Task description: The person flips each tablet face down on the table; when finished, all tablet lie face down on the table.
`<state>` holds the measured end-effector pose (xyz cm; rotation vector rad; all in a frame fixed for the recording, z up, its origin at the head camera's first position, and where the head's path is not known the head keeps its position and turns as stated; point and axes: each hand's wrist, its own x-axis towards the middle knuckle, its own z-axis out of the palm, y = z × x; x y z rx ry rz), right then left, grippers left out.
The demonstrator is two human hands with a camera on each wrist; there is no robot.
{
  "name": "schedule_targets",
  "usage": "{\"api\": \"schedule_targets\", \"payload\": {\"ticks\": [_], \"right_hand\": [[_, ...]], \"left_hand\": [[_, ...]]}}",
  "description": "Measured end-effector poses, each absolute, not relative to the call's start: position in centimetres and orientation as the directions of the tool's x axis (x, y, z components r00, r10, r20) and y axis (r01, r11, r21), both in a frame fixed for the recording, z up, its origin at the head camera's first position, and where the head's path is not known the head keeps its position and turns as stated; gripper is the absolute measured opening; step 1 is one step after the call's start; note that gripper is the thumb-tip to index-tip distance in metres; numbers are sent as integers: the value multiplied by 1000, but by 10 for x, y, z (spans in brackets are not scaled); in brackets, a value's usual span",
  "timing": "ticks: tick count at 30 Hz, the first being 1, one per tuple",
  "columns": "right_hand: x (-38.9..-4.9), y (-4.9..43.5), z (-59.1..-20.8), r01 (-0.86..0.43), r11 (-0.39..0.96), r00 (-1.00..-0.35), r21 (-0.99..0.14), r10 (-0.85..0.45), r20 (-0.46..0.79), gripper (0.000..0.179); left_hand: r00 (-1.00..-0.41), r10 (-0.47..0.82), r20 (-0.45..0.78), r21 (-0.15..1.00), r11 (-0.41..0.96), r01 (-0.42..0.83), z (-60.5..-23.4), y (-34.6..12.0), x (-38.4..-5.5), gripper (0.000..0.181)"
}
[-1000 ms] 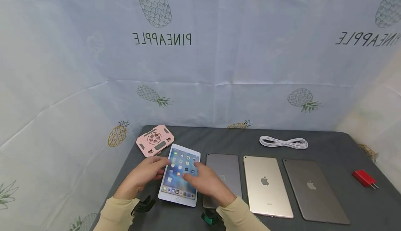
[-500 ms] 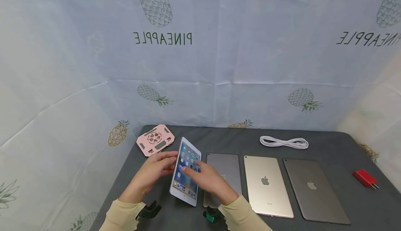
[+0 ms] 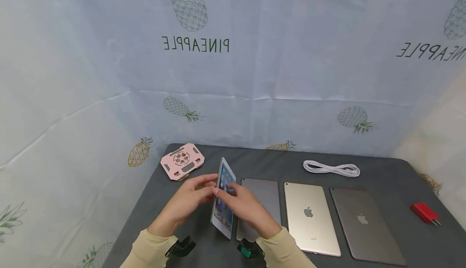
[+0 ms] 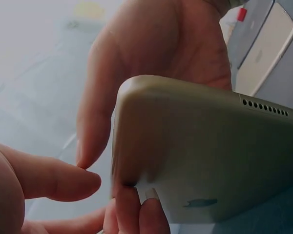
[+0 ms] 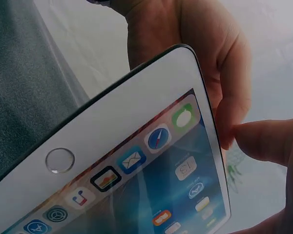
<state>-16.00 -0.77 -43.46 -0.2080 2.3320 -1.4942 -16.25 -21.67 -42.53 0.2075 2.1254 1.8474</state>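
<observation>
A white-fronted tablet stands tilted on a long edge between my hands, screen lit with app icons. Its gold back with an apple logo fills the left wrist view, fingertips pressing it near the short edge. On its back side, my left hand grips the raised edge. Over the screen side, my right hand holds it, thumb across the raised edge. The tips of both thumbs meet just beyond the tablet in the wrist views. Its home button shows in the right wrist view.
A grey tablet, a gold tablet and a darker tablet lie face down to the right. Behind are a pink case and a coiled white cable. A red plug lies far right on the dark table.
The white-fronted tablet has tipped from nearly face-up to steeply on edge, its left side rising. My left hand has moved right with it, and the hands have drawn closer together.
</observation>
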Motion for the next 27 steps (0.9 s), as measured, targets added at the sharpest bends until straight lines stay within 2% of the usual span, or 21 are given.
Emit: {"api": "schedule_targets", "payload": {"ticks": [10, 18, 27], "right_hand": [[-163, 4, -432, 88, 317, -921, -944, -336, -198, 76], [-163, 9, -423, 97, 278, -916, -956, -352, -195, 71], [-161, 21, -421, 74, 254, -924, -964, -345, -162, 54]], "left_hand": [[-935, 333, -120, 983, 172, -64, -426, -199, -165, 52], [-938, 321, -127, 979, 195, -66, -428, -199, -165, 48], [-935, 290, -206, 960, 244, -135, -443, -207, -170, 50]]}}
